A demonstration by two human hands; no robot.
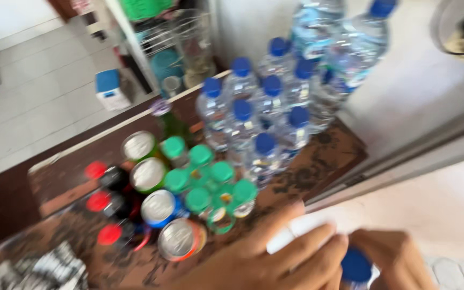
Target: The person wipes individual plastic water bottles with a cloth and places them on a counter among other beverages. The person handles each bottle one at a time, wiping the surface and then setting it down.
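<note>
Nearest, at the bottom edge of view: left hand (275, 258) curled around something white (302, 228), maybe a cloth or paper, fingers pressed on it; too blurred to tell its kind. Right hand (398, 258) just beside, grip closed at a blue cap (356, 266) of a bottle mostly hidden below the frame, seemingly held steady from both sides. Just beyond the left grip, on the brown worktop (328, 156): upright cans (181, 239) packed side by side, then green-capped bottles (210, 188) touching each other in a tight cluster, probably grouped by kind. Left of the cans, dark bottles with red caps (103, 203). Farther from both grips, clear water bottles with blue caps (267, 107) standing close together, reaching to the far worktop edge. Little open room between groups; only a bare strip of worktop directly ahead of the grips and to the right, near the edge. Beyond the far edge, a pale tiled floor (38, 96) and a wire rack (162, 37).
</note>
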